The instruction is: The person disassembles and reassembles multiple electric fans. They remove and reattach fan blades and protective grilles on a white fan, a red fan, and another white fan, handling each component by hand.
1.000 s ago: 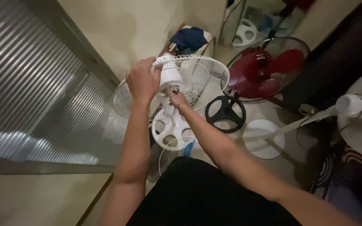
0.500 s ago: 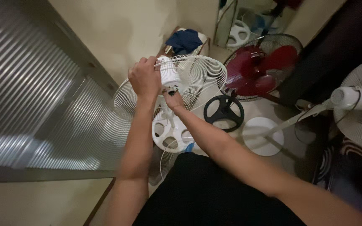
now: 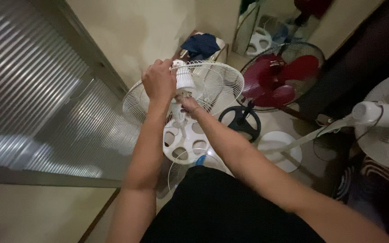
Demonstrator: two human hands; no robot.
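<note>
Looking down from head height, the person's left hand (image 3: 159,82) closes over the top of a white fan motor housing (image 3: 184,80), gripping it, while the right hand (image 3: 189,104) curls its fingers in just below, at the neck where the housing meets the stand; whether those fingers pinch a small part cannot be told. Compared with a second ago, both hands have kept their places on the housing, the left wrist has turned slightly, and the view has tipped down a little, so the work at the neck of the fan appears to be going on without any part yet freed. Behind the housing, a white wire fan guard (image 3: 212,83) spreads out, attached at the motor. Below the hands stands the fan's round white base (image 3: 186,143) with oval cut-outs, on a pale tiled floor (image 3: 275,123). Further out, a fan with red blades (image 3: 281,76) inside a dark guard stands on a black base (image 3: 239,121), and another white fan (image 3: 386,119) leans in from the right. A ribbed metal shutter (image 3: 32,94) fills the left side, and dark blue cloth (image 3: 200,45) lies near the far wall.
</note>
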